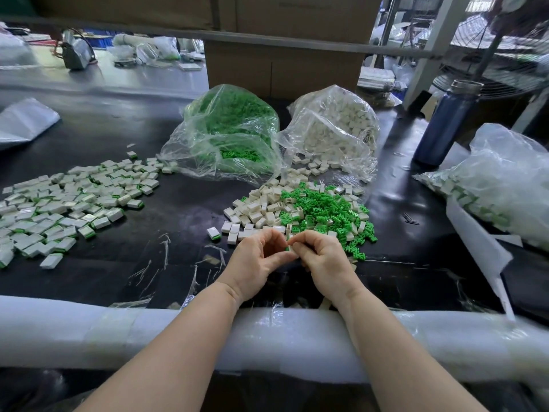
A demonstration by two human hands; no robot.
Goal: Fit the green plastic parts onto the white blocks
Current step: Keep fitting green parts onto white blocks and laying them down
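— Green plastic meets white at a factory bench: a worker's left hand (pixel 258 258) and right hand (pixel 320 257) come together just in front of a mixed heap of green plastic parts (pixel 323 212) and white blocks (pixel 258 208) on the dark table (pixel 178 215). What are the hands holding?

— Both have their fingers curled in a pinch around one small piece (pixel 288 247) held between them; a sliver of green and a white edge show at the fingertips. Whether the green part is fully seated cannot be told, as the fingers hide most of it.

— How would such pieces handle?

— Judging by their look, they are light, rigid moulded plastic, smooth enough to slip, and small enough that only fingertips can take them. The block is likely best held by its flat sides, the green part by its back, leaving the mating end free.

— And the rest of the stock?

— Finished blocks (pixel 71 203) with green edges are spread to the left; a clear bag of green parts (pixel 228 129) and a bag of white blocks (pixel 335 126) sit open behind the heap, with a blue bottle (pixel 442 126) off to the right.
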